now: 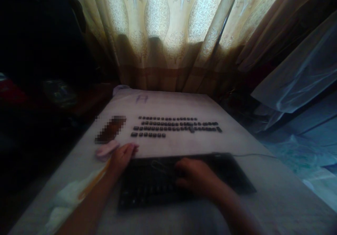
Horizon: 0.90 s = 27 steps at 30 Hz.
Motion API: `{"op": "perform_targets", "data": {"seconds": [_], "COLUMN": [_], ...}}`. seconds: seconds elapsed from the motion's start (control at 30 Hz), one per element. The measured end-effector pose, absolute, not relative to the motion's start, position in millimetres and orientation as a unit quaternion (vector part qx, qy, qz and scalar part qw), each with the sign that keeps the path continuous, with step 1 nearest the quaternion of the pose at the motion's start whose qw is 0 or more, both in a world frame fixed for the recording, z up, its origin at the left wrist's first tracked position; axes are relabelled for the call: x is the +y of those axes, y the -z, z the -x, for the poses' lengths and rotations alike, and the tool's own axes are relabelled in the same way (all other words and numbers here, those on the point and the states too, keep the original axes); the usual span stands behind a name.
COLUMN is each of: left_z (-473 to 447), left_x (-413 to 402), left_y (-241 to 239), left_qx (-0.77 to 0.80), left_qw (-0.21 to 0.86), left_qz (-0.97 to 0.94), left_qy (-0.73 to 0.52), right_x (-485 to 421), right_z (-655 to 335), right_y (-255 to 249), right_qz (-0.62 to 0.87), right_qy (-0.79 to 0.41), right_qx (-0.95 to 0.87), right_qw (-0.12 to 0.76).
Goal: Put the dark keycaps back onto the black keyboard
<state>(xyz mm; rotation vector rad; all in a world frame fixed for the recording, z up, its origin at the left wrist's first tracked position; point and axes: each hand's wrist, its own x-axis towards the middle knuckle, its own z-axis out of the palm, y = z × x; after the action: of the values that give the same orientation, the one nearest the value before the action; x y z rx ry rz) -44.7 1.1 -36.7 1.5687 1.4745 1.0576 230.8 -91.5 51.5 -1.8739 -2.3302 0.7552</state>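
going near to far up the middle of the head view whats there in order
right hand on the black keyboard → rows of loose keycaps on the white table → faint blue mark → patterned curtain

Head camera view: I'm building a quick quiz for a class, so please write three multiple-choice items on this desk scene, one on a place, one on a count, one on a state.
1. Where do the loose keycaps lie?
A. on the cloth beyond the keyboard
B. on the floor
C. in a box

2. How many rows do the keycaps form?
A. one
B. four
C. nine

3. What is the right hand doing?
A. resting on the black keyboard
B. gripping the curtain
C. raised in the air

Answers:
1 A, they sit on the pale cloth between keyboard and curtain.
2 B, four lines show.
3 A, it lies on the keyboard, while the left hand is at the keyboard's far left corner, beside a pink object.
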Motion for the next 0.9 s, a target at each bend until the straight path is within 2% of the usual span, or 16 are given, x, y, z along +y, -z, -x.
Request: {"op": "perform_targets", "data": {"seconds": [0.2, 0.53, 0.73, 0.9], "left_z": [38.8, 35.7, 34.7, 36.4], "left_x": [-1.9, -4.7, 0.4, 8.1], "left_y": [31.2, 31.2, 35.8, 33.7], "left_qx": [0.570, 0.568, 0.583, 0.591], "left_qw": [0.353, 0.336, 0.344, 0.353], "left_qz": [-0.616, -0.633, -0.626, -0.628], "left_qy": [-0.412, -0.405, -0.386, -0.363], "right_x": [-87.1, -79.1, -81.2, -87.8], "right_z": [-232.3, -249.6, -252.3, -246.5], "right_y": [-36.7, -10.7, -18.0, -25.2], "right_qz": [0.596, 0.586, 0.563, 0.558], "right_qy": [-0.251, -0.387, -0.473, -0.483], "right_qx": [-0.763, -0.687, -0.623, -0.592], "right_qw": [0.024, 0.188, 0.265, 0.323]}}
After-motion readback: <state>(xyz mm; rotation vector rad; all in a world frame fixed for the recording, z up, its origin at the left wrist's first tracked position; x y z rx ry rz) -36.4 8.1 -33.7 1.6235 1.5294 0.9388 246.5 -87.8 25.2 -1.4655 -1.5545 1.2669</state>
